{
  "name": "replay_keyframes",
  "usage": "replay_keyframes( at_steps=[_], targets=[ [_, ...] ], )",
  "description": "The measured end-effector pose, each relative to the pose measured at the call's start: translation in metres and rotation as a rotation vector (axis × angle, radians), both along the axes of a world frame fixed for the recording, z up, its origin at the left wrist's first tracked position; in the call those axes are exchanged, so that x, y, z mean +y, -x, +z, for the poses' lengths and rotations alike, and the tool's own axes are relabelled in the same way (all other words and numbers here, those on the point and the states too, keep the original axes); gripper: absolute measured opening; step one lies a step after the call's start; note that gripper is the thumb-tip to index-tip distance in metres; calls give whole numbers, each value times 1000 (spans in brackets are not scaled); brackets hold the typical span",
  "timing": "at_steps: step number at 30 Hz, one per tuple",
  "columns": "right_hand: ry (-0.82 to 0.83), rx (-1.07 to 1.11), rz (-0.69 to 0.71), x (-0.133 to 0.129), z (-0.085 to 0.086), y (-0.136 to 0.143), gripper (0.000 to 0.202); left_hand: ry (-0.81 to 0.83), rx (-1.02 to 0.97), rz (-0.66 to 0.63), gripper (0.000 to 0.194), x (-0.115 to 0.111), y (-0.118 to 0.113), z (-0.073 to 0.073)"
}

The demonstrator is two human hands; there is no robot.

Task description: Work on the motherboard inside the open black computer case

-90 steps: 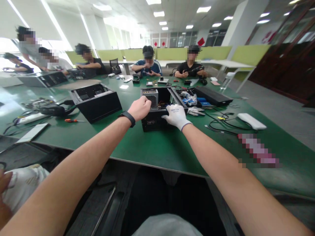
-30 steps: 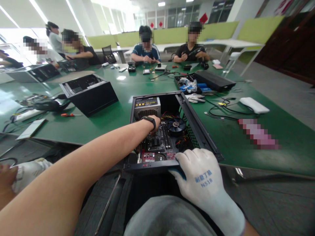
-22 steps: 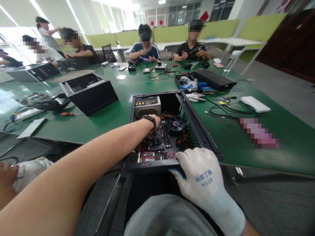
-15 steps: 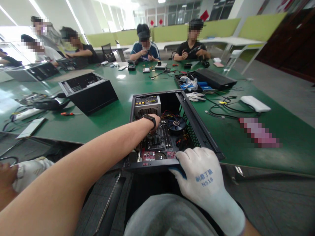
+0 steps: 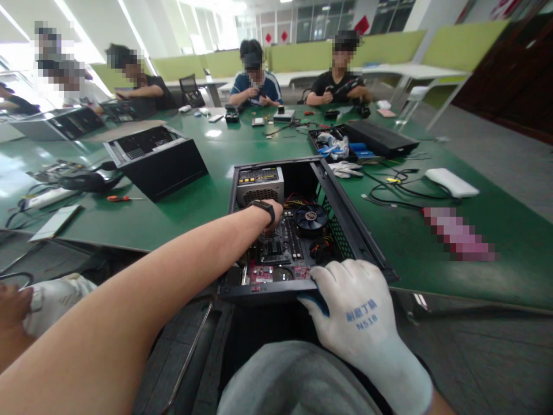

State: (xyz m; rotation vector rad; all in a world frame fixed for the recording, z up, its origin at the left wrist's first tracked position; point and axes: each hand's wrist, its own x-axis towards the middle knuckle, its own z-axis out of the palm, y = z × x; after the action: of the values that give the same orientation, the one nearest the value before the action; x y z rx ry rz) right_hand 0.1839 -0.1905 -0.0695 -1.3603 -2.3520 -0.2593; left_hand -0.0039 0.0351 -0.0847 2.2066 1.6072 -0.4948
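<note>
An open black computer case [image 5: 358,236] lies in front of me on the green table. My bare left hand [image 5: 274,214], with a black wristband, reaches into it beside the power supply [image 5: 260,183] and above the motherboard [image 5: 276,248]. Its fingers are hidden behind the hand and wrist. A dark blue fan [image 5: 311,217] sits to the right of that hand. White-gloved, my right hand [image 5: 349,294] is wrapped around the near edge of the case, thumb below and fingers over the rim. A red circuit board [image 5: 263,273] shows inside, just behind that edge.
Another computer case [image 5: 173,167] stands tilted at left, near an orange screwdriver [image 5: 117,198]. Gloves [image 5: 345,169], black cables [image 5: 384,187] and a white box-shaped object [image 5: 451,182] lie to the right. Several people sit around the table; a co-worker's hand [image 5: 15,308] shows at lower left.
Both hands keep their places on and in the case. The view has shifted very slightly. At far left in the background, a standing person has moved leftward.
</note>
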Motion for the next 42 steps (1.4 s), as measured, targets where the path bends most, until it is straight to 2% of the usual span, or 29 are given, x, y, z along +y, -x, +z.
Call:
replay_keyframes(
  at_steps=[4,9,18,24,42],
  targets=[
    [-6,-1,1,-1,0,-1,27,-68,181,-43,62,-3,-6,6],
    [-4,-10,-2,0,0,-1,25,-84,343,-162,61,-6,-12,12],
    [-7,-12,-6,0,-1,-1,28,-93,315,-154,57,0,-11,7],
    [-7,-16,-5,1,0,-1,27,-100,351,-174,62,-4,-13,10],
    [2,-19,-6,0,0,-1,26,-59,371,-188,58,-5,-16,14]
  ],
)
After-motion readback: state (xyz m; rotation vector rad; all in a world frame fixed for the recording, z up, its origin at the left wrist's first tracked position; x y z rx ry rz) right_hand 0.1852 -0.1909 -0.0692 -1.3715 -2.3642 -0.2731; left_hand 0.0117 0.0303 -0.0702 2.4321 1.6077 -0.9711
